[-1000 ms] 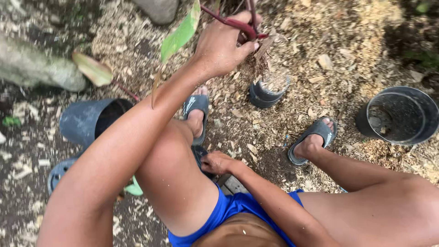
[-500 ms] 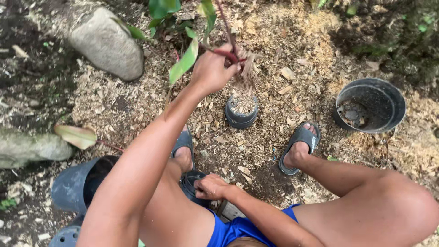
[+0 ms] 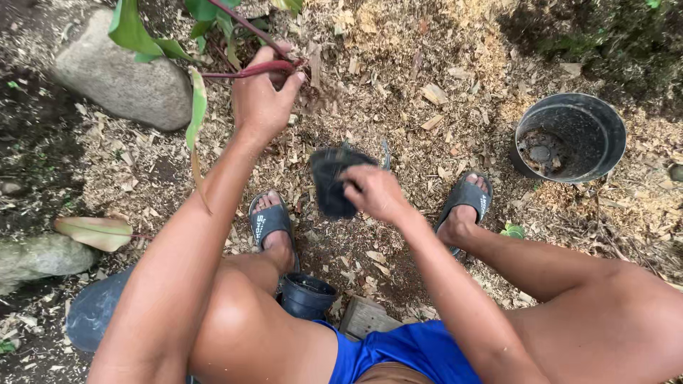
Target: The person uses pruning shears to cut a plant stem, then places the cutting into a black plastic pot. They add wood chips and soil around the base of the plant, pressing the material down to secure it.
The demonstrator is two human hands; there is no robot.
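My left hand (image 3: pixel 262 99) is raised and closed around the reddish stems of a plant (image 3: pixel 249 67) with long green leaves; its roots dangle just right of the hand. My right hand (image 3: pixel 376 193) grips a small black plastic pot (image 3: pixel 330 181), tilted on its side and lifted off the ground, just below the roots. A second small black pot (image 3: pixel 306 293) stands upright on the ground between my legs.
Wood-chip mulch covers the ground. A large black pot (image 3: pixel 569 135) with some soil stands at right. A grey rock (image 3: pixel 117 78) lies at upper left, another rock (image 3: pixel 35 257) at left. A dark blue pot (image 3: pixel 92 313) lies by my left leg. My feet wear grey sandals.
My right hand came up from between my legs and picked up the small black pot that stood under the plant. The view shifted, and the left hand still holds the plant.
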